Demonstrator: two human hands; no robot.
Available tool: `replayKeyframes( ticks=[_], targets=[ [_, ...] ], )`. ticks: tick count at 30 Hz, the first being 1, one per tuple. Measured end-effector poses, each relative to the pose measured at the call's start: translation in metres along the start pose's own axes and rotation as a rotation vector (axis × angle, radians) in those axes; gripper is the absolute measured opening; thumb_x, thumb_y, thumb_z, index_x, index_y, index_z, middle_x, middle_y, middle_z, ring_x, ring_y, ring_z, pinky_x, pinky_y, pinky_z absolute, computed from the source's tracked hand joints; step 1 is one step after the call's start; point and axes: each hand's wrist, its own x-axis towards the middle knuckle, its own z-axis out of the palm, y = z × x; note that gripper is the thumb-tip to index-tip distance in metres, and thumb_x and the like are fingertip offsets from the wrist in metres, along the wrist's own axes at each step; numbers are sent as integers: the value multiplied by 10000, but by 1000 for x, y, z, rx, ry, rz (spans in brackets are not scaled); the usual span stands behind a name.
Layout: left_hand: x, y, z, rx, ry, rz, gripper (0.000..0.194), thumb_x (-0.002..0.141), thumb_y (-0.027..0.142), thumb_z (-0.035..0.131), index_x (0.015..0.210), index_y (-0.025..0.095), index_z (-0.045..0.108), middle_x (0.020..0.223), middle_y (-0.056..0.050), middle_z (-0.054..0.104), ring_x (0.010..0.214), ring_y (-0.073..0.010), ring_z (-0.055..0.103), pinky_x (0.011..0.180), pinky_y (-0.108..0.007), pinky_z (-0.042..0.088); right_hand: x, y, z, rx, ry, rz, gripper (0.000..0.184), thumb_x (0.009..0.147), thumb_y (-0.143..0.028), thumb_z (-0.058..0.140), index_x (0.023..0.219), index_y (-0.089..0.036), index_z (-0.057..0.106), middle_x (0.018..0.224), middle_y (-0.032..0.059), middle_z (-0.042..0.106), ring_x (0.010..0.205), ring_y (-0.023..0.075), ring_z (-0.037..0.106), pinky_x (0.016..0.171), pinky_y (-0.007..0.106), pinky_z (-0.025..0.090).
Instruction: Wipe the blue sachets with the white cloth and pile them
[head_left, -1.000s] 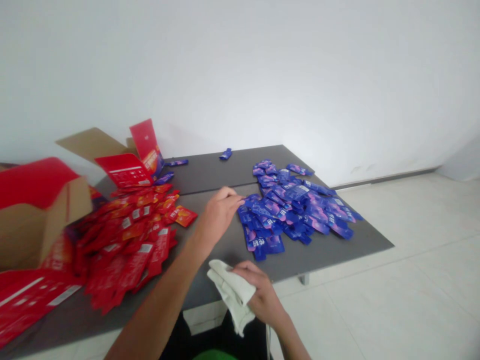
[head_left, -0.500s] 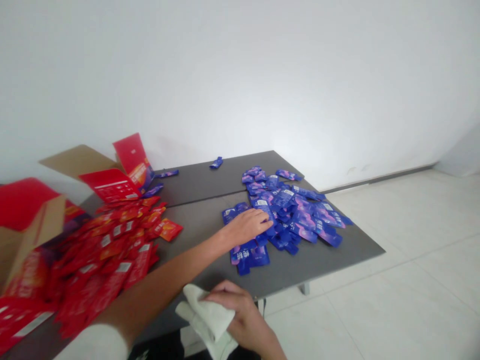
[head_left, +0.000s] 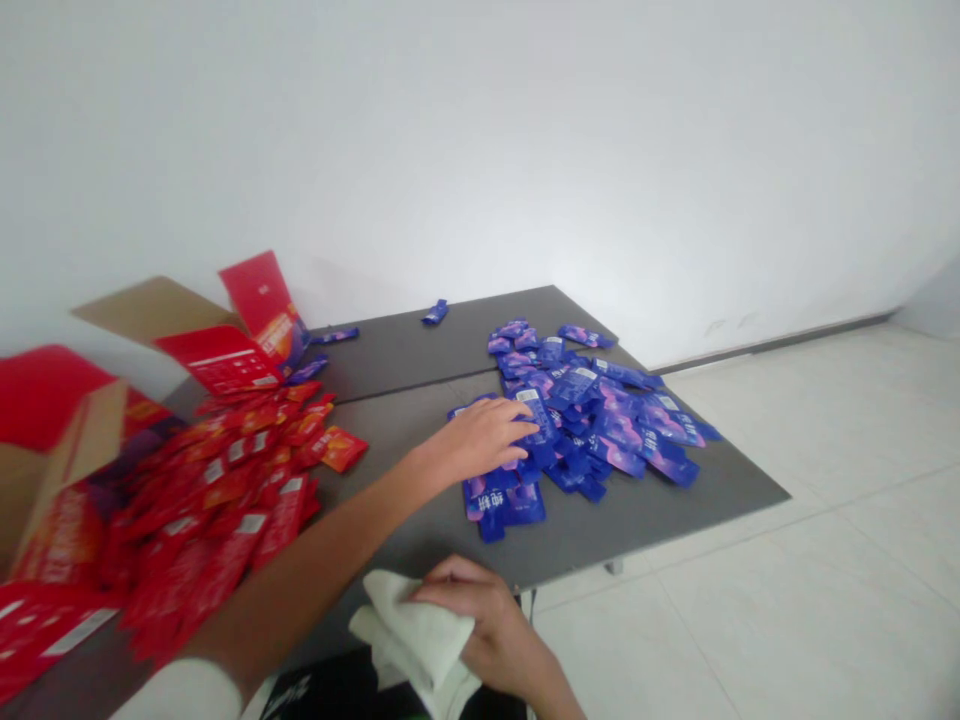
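Note:
A loose pile of blue sachets with pink patterns lies on the dark table. At the pile's left side, my left hand rests palm down on the sachets, fingers spread, with no sachet seen in its grip. Part of the pile is hidden under it. Low in the view, by the table's front edge, my right hand pinches a folded off-white cloth between thumb and fingers. The cloth hangs down in loose folds.
Red sachets are heaped at the left, spilling beside an opened red carton and another red carton. A few blue sachets lie apart, one near the white wall. Pale floor tiles extend rightward.
My left hand has drawn back slightly to the left on the sachets, and its fingers are more spread. The view has shifted a little. My right hand keeps the cloth.

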Motion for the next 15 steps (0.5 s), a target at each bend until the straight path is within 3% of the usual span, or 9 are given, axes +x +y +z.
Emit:
replayKeyframes(
  ticks=[5,9,12,15],
  targets=[
    [-28,-15,-19,-116,99,-91,306,1065,377,519,1175,192,736,1250,-77,704,1147,-196,665,1039,-309,474,0,-3,-3,17,-44,37,269,1003,-298,616,1202,-227,783,1058,95,711,967,189,701,833,252,514],
    [-46,-39,-33,-31,72,-326,491,1092,494,384,942,193,742,977,-59,735,948,-183,697,877,-280,494,-1,-3,-4,45,-55,72,262,995,-342,631,1184,-263,795,1050,85,713,941,192,706,800,255,522],
    [-44,-70,-29,68,7,-527,572,1094,521,312,888,191,730,911,-76,743,911,-206,705,814,-293,494,-1,3,1,83,-53,167,283,976,-433,654,1152,-270,805,1023,78,721,905,209,708,748,261,541],
    [-29,-114,-11,110,-1,-648,547,1103,463,299,945,177,738,966,-100,754,933,-226,714,826,-323,518,-2,15,7,89,-16,311,294,953,-498,668,1090,-284,815,911,53,726,806,209,710,659,247,553]
  ],
)
